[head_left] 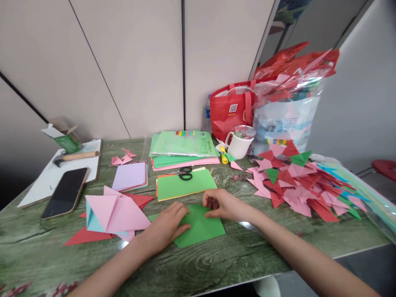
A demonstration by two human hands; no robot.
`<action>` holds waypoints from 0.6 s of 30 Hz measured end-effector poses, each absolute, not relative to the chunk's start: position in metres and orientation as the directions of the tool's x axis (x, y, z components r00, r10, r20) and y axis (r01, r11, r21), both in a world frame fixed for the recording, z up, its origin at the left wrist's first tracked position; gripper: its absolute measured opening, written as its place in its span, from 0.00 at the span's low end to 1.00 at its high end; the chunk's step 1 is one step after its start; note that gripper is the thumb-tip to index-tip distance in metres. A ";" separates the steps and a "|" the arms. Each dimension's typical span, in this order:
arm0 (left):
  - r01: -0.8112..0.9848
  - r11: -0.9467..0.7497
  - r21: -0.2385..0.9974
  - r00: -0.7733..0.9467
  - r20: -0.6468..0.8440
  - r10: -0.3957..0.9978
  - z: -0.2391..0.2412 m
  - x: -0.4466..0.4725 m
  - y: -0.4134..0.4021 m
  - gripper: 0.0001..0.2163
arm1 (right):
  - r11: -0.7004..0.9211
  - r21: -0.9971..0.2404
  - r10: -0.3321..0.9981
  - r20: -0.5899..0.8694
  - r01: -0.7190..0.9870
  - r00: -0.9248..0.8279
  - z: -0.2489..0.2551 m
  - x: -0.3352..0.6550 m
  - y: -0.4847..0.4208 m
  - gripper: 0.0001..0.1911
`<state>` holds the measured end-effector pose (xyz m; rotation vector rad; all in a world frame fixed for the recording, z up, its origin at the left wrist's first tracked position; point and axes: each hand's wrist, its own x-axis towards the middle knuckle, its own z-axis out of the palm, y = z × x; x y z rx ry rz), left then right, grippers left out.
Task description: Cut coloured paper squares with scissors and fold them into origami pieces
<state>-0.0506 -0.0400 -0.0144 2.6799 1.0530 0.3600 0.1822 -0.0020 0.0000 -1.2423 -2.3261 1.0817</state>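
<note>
A green sheet of paper (201, 231) lies on the table in front of me, its left part running under my left hand. My left hand (168, 222) rests flat on that sheet, fingers stretched and thumb apart. At the sheet's upper right corner is my right hand (221, 205), its fingers curled and its thumb on the paper; the exact contact is partly hidden. Just beyond both hands sits a stack of green, yellow and orange paper (182, 186), with black-handled scissors (185, 174) on it. Folded pink paper pieces (123, 212) lie left of my left hand.
A heap of folded red, pink and green pieces (297, 181) spreads on the right. Behind stand a white mug (238, 146), a red bag (227, 113) and a full plastic bag (284, 119). At left are a phone (65, 193), a hammer (77, 156) and square papers (129, 175).
</note>
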 end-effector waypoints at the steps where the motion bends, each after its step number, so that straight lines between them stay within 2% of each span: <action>1: 0.630 -0.705 0.325 0.694 0.171 0.699 -0.018 -0.051 -0.039 0.11 | 0.348 -0.790 0.753 -0.085 0.505 -0.653 0.001 0.183 -0.002 0.10; 4: 0.619 -0.738 0.271 0.701 0.234 0.674 -0.027 -0.051 -0.037 0.18 | 0.367 -0.886 0.562 -0.031 0.283 -0.827 0.001 0.186 -0.001 0.13; 7: 0.561 -0.809 0.173 0.794 0.162 0.585 -0.026 -0.051 -0.037 0.18 | 0.401 -0.894 0.468 0.009 0.203 -0.884 -0.004 0.189 0.003 0.13; 11: 0.513 -0.853 0.095 0.848 0.098 0.521 -0.021 -0.051 -0.036 0.18 | 0.421 -0.885 0.459 0.017 0.201 -0.888 -0.010 0.193 0.005 0.09; 18: 0.524 -0.851 0.029 0.830 0.206 0.518 -0.027 -0.052 -0.035 0.14 | 0.357 -0.902 0.519 -0.026 0.244 -0.854 -0.009 0.195 0.004 0.11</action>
